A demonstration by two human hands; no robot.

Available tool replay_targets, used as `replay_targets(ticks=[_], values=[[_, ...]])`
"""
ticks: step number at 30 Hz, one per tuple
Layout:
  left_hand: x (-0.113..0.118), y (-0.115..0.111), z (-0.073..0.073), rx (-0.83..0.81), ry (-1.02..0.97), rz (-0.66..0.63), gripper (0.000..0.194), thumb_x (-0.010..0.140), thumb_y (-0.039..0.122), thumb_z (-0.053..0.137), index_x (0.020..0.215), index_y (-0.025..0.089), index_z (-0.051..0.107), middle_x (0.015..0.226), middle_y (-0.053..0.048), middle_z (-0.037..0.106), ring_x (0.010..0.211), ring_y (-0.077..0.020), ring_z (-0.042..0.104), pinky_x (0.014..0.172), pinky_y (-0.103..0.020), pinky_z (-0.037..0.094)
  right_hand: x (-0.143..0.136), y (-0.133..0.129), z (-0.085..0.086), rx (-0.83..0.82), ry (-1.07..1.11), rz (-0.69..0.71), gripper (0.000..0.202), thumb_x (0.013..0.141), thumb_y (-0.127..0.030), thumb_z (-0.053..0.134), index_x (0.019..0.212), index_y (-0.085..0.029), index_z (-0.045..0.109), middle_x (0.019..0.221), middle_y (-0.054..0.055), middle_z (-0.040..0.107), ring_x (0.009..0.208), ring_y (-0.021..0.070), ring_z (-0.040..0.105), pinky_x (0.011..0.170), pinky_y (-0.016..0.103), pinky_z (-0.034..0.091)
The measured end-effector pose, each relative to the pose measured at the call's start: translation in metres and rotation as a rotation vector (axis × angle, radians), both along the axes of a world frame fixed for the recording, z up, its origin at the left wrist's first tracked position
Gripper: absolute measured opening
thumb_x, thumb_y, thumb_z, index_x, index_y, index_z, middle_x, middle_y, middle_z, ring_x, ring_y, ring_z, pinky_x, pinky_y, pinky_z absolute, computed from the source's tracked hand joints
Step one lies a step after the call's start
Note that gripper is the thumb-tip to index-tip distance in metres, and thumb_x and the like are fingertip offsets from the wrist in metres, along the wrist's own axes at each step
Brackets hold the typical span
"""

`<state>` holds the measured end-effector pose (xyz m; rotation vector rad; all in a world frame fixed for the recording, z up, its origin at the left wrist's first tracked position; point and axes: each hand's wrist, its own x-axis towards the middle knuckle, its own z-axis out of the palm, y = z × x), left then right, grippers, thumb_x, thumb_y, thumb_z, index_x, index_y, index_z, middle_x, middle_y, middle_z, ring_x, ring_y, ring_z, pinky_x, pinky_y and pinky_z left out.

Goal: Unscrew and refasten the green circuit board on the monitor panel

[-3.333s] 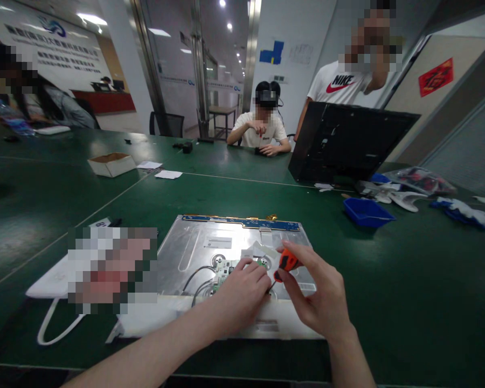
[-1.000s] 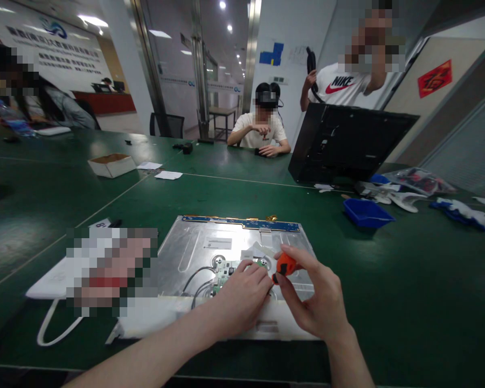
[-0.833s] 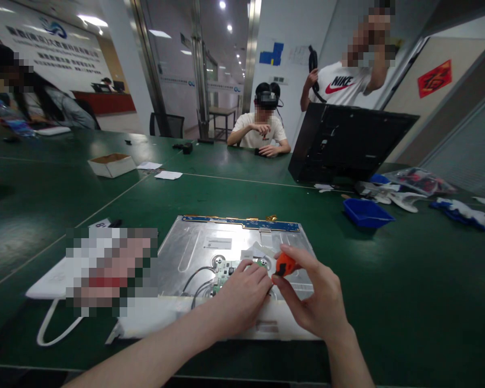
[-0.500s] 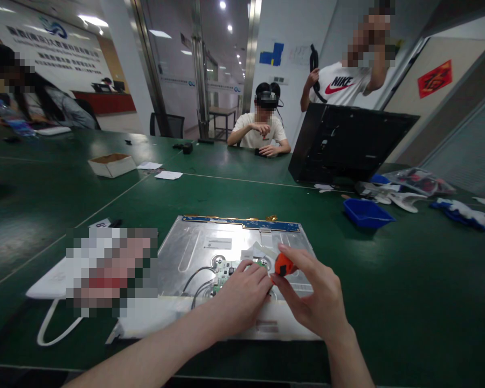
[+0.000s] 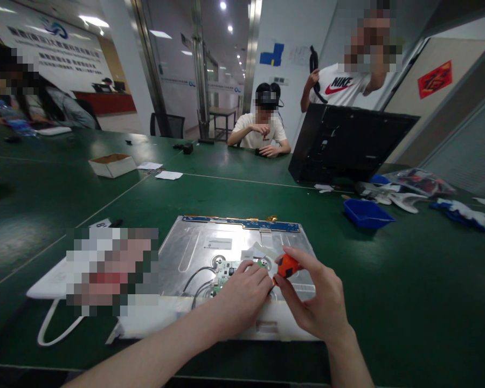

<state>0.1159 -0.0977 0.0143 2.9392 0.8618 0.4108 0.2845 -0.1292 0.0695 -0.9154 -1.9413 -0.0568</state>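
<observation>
My right hand [image 5: 323,296] pinches the orange and black handle of a screwdriver [image 5: 288,266] between thumb and fingers. The screwdriver slants down to the left, where its shaft is largely hidden by my left hand [image 5: 248,291]. That hand lies with its fingers curled over a green circuit board [image 5: 225,269]; whatever its fingertips grip is out of sight. Dark cables [image 5: 198,277] run from the board's left side. Beneath both hands is a flat silver metal display panel [image 5: 189,245], with a blue circuit strip [image 5: 234,222] along its far edge.
A white device with a cable [image 5: 48,283], partly pixelated, lies left of the panel. Farther off are a blue tray [image 5: 367,213], a glove [image 5: 463,213], a cardboard box [image 5: 112,165] and a large black casing [image 5: 347,143]. Other people are around the green table [image 5: 408,291].
The orange handle has turned a little in my right fingers, and the right hand has shifted slightly rightward. My left hand has hardly moved.
</observation>
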Motion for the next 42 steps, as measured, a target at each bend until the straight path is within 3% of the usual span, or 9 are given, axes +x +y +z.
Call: replay_targets(ticks=[33,42], values=[[-0.0002,0.0002,-0.0015,-0.032,-0.050,0.011,0.023,0.093,0.018,0.050,0.116,0.014,0.054,0.113,-0.011,0.064,0.106,-0.0258,0.058,0.103,-0.045,0.037,0.0012,0.0008,0.0004,-0.017,-0.022,0.000,0.045,0.087,-0.016,0.058,0.131,-0.022,0.048,0.096,0.005,0.071,0.078,0.0188,0.069,0.063,0.030,0.058],[0.0005,0.0004,-0.0047,-0.017,-0.051,0.026,0.014,0.094,0.019,0.048,0.104,0.014,0.057,0.109,-0.010,0.064,0.105,-0.0262,0.058,0.102,-0.047,0.038,0.0007,0.0040,-0.0014,0.002,-0.018,-0.005,0.046,0.089,-0.018,0.063,0.132,-0.025,0.049,0.098,0.005,0.072,0.076,0.0168,0.069,0.064,0.029,0.058]])
